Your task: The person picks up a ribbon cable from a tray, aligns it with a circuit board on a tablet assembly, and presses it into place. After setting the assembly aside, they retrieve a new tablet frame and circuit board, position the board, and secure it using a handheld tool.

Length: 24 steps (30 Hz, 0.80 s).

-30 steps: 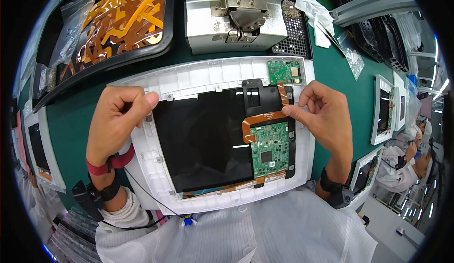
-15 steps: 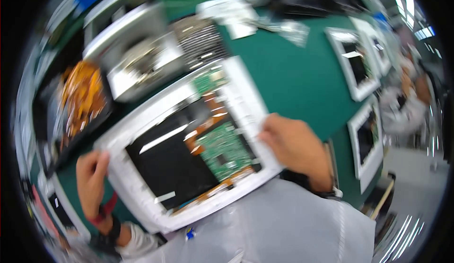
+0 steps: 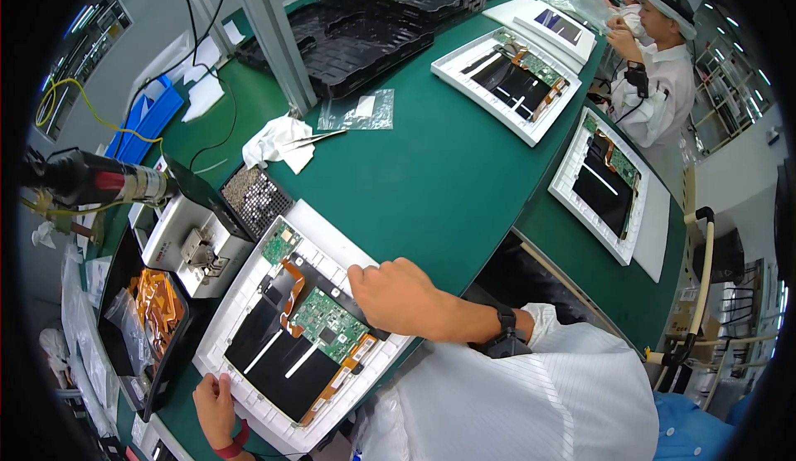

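At the lower centre of the frame, the right hand [image 3: 400,297] is closed on the right edge of the white frame [image 3: 356,390], fingers curled over the rim. Toward the lower left, the left hand [image 3: 214,411] has thumb and finger pinched together on the opposite rim, near a corner. The white frame thus lies between the hands, touching both; whether it rests fully on the table [image 3: 398,187] or is slightly raised, I cannot tell.

Judging by the grips, the step in hand is steadying or shifting the white frame. Moving it would call for both edges kept level, minding the ribbon [image 3: 292,291].

Inside sits a black panel [image 3: 282,361], with a green board [image 3: 326,326] over its right part, just beside the right hand. The ribbon runs from there toward a small board [image 3: 280,245] at the top end.

Farther out, to the left, are a silver fixture [image 3: 199,254] and a heap of orange strips [image 3: 157,312]; above the white frame, a perforated tray [image 3: 255,200], then a cloth [image 3: 269,142] with tweezers [image 3: 315,139]. At upper right lies another white unit [image 3: 460,84], well apart, and beyond it a co-worker [image 3: 672,71].
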{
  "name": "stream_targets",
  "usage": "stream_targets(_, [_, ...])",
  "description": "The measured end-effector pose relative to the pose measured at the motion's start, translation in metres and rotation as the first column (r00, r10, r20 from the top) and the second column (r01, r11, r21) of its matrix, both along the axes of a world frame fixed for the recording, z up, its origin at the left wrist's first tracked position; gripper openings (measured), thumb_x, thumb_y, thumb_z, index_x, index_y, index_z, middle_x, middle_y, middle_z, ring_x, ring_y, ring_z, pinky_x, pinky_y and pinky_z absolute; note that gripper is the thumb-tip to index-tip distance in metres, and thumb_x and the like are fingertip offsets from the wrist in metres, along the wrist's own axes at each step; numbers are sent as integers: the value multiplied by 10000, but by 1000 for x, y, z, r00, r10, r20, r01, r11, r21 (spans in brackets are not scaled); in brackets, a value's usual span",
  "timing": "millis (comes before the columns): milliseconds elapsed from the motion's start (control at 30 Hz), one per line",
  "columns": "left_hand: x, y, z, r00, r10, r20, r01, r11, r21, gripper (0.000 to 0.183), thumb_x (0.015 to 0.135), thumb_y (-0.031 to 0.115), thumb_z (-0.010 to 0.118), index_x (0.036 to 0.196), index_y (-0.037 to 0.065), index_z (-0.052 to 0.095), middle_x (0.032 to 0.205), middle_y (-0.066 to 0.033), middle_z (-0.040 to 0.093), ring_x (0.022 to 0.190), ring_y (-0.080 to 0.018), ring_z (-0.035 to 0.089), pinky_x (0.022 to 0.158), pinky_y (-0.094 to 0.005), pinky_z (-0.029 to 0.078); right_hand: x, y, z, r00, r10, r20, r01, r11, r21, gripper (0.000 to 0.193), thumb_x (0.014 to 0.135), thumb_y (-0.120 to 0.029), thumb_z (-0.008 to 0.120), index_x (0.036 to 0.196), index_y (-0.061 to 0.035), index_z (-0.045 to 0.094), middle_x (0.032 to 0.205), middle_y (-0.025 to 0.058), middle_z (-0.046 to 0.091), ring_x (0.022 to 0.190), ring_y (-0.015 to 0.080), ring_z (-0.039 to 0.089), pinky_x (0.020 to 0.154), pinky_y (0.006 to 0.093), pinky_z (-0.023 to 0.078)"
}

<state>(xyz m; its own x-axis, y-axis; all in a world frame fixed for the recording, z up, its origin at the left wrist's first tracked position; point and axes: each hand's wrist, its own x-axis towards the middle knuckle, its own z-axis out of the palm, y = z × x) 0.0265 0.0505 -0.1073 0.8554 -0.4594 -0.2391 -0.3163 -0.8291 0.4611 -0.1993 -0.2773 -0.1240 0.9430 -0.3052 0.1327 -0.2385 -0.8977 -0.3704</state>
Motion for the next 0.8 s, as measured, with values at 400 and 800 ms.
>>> stream_targets(400, [-11, 18, 9, 996, 15, -88, -53, 893, -447, 212, 969, 120, 593, 792, 43, 505, 669, 24, 507, 535, -30, 453, 443, -224, 335, -32, -3, 8, 992, -72, 102, 73, 997, -9, 142, 818, -71, 632, 826, -10, 504, 661, 133, 620, 538, 293, 648, 462, 399, 484])
stream_targets(800, [-60, -78, 47, 707, -413, -574, -329, 527, -784, 673, 884, 151, 657, 1441, -78, 356, 1248, -152, 617, 1042, -204, 674, 907, -329, 558, -90, -88, 54, 907, -287, 310, 271, 958, 93, 144, 955, -158, 622, 899, -30, 588, 698, 165, 608, 620, 343, 623, 558, 413, 467])
